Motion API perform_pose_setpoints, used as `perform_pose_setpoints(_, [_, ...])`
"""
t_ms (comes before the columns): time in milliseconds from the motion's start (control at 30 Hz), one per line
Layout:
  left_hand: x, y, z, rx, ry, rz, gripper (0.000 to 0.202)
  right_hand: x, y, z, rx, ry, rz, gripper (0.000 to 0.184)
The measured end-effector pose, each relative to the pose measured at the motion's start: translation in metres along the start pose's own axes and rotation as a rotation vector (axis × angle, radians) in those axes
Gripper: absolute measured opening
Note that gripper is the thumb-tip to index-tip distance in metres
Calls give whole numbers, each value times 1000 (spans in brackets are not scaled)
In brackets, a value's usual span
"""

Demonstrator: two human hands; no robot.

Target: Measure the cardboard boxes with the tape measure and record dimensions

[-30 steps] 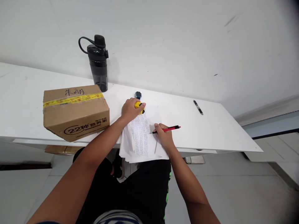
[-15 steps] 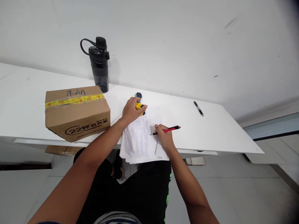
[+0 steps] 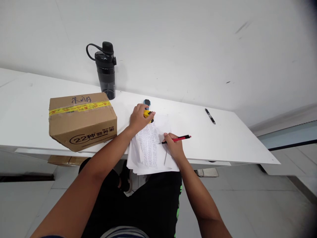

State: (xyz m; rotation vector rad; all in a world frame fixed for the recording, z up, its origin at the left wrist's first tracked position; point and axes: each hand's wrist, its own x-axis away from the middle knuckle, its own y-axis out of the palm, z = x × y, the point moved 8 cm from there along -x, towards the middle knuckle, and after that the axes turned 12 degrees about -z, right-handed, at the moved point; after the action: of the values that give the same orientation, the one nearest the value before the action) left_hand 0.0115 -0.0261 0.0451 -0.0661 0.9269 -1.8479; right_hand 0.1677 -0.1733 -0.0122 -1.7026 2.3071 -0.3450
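A stack of white paper sheets [image 3: 148, 148] with dense writing lies at the near edge of the white desk [image 3: 223, 142]. My left hand [image 3: 139, 117] is closed around a small yellow and black object [image 3: 148, 114] at the top of the sheets. My right hand [image 3: 173, 146] grips a red pen [image 3: 177, 138], its tip resting on the right side of the written sheet. A thin grey stick [image 3: 165, 157] lies on the paper just below that hand.
A taped cardboard box [image 3: 83, 119] stands at the left of the desk. Behind it a black water bottle [image 3: 107, 70] stands against the wall. A blue watch [image 3: 147, 102] lies beyond my left hand, and a black pen [image 3: 210, 116] lies farther right.
The view has shifted slightly; both hands stay nearly where they were, the left still on the yellow object and the right still holding the red pen on the paper.
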Motion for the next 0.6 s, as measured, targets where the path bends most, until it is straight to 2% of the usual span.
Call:
perform_pose_setpoints(133, [4, -4, 7, -81, 1, 14, 18, -1, 2, 3, -19, -4, -24, 44])
perform_pose_setpoints(300, [12, -12, 12, -190, -12, 11, 18, -5, 0, 3, -71, -17, 11, 46])
perform_pose_setpoints(367, [14, -19, 11, -226, -29, 52, 19, -7, -5, 1, -49, -43, 88, 44])
perform_pose_setpoints(500, [14, -31, 9, -250, -45, 107, 17, -6, -28, -4, 66, -142, 395, 39])
perform_pose_setpoints(600, [11, -33, 13, -207, -8, 75, 15, -14, -28, -3, 336, -48, 415, 45])
